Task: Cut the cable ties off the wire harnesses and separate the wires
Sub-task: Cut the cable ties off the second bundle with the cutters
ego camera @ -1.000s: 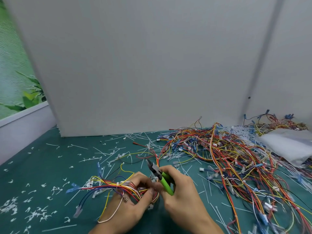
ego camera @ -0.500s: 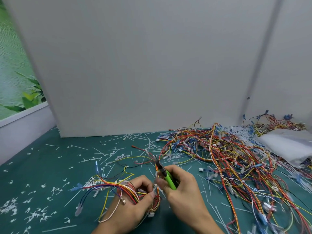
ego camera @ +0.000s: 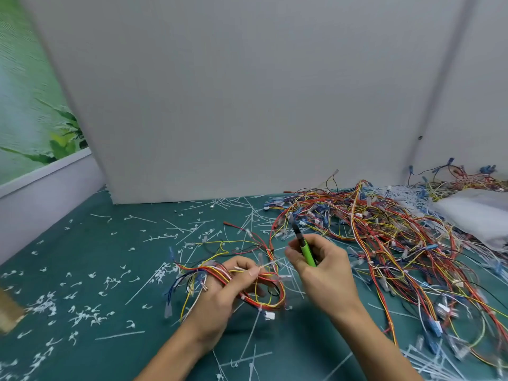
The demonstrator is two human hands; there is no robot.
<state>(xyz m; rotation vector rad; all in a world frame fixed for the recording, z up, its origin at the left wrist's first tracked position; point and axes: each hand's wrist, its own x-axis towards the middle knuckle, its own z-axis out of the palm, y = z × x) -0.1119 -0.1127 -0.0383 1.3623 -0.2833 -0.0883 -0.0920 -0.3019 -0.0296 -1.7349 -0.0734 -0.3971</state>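
A small wire harness [ego camera: 258, 287] of red, yellow, blue and black wires lies on the green mat [ego camera: 90, 243] near the front middle. My left hand [ego camera: 220, 292] grips this bundle and pinches a white cable tie [ego camera: 265, 266] between thumb and fingers. To its right, my right hand [ego camera: 321, 268] is raised slightly off the bundle and grips green-handled cutters [ego camera: 305, 248], whose dark jaws point up and away. The jaws look blurred.
A big tangle of loose wires [ego camera: 384, 237] covers the right half of the mat. A white bag [ego camera: 475, 213] lies at the far right. Cut tie scraps [ego camera: 82, 314] litter the left and front. A white panel [ego camera: 233, 105] stands behind.
My right hand has lifted the cutters up and to the right, away from the bundle. My left hand now pinches a white cable tie pulled partly free of the wires.
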